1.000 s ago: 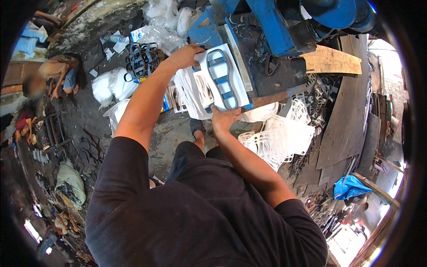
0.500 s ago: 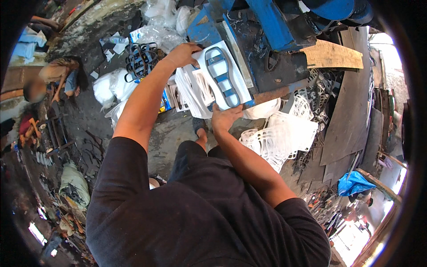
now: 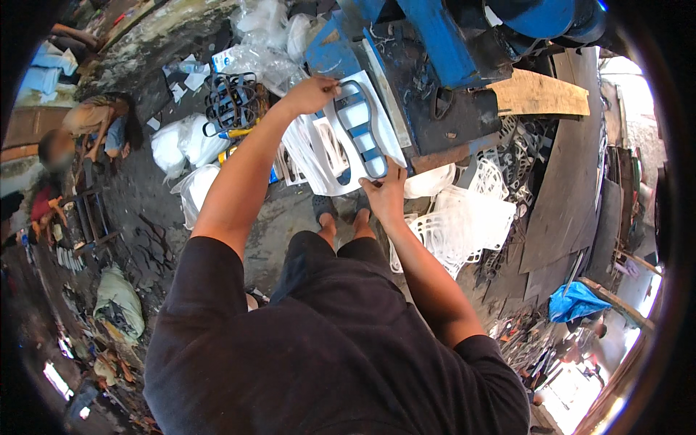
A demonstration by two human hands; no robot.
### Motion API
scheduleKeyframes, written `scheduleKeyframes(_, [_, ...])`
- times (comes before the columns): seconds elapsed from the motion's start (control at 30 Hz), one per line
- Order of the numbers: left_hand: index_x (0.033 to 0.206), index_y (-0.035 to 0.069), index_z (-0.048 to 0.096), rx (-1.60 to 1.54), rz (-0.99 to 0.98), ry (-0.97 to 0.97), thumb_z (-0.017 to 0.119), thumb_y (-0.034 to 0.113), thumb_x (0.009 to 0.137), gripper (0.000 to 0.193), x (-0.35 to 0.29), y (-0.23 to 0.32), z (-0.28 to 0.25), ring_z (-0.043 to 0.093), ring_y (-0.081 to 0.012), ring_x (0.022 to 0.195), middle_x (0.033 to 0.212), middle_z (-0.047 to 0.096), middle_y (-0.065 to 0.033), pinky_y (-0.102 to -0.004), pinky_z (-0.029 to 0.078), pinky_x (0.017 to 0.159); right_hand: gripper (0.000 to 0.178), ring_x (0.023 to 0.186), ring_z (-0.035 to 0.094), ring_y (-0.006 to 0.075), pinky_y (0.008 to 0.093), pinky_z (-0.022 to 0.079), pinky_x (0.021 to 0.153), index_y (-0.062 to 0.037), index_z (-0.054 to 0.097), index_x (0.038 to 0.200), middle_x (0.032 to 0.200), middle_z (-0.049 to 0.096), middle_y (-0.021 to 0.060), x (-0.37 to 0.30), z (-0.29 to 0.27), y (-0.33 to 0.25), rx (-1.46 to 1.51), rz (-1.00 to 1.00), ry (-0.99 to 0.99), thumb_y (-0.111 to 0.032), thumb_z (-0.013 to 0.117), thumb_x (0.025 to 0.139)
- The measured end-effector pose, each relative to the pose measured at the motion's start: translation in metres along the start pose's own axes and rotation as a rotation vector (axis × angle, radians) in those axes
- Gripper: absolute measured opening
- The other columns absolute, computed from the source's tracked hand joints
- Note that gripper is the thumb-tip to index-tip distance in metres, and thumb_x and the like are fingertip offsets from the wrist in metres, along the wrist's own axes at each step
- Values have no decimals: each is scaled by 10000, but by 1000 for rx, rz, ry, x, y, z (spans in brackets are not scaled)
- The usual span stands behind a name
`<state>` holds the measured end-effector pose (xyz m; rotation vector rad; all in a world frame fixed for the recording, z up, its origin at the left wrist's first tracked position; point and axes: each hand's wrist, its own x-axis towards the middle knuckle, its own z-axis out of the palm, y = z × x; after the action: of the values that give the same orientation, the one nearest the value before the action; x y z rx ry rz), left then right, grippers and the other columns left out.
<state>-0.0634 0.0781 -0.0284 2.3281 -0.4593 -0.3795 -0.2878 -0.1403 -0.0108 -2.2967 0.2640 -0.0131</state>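
A sole-shaped cutting die with a grey rim and blue crossbars lies on a white sheet at the front of a blue machine. My left hand reaches over the far left side, its fingertips closed on the die's far end. At the near end my right hand grips the die, thumb on the left and fingers on the right. White sheets with sole-shaped cut-outs hang beside the die, under my left forearm.
The blue machine stands beyond the die, with a wooden board at its right. White cut-out scraps are piled right of my right hand. Clear plastic bags and a black crate lie left. Another person crouches far left.
My left hand has moved right onto the far end of the die. My right hand has shifted right and turned around its near end. The cut-out sheets reach lower now.
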Motion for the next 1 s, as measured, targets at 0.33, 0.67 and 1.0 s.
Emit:
scheduleKeyframes(0.33, [1258,-12,623,-583,-308,-156,631,134,923,366,11,-13,-4,595,-185,1028,1134,650,-93,-296,474,908,623,831,651,299,365,559,726,-12,550,1262,1158,545,205,12,-10,-2,-30,-53,-40,-129,824,714])
scheduleKeyframes(0.67, [1294,-27,586,-651,-272,-124,615,123,949,377,8,-19,5,592,-161,1053,1192,639,-97,-280,466,952,640,804,678,302,395,558,717,-41,523,1285,1169,539,197,12,-10,4,-60,-94,-72,-166,807,725])
scheduleKeyframes(1.0, [1275,32,629,-560,-247,-88,633,231,935,394,1,-11,2,619,-193,1037,1158,683,-115,-313,454,918,596,790,657,247,315,568,707,25,547,1262,1101,540,174,11,-13,15,45,-130,-99,-77,804,734])
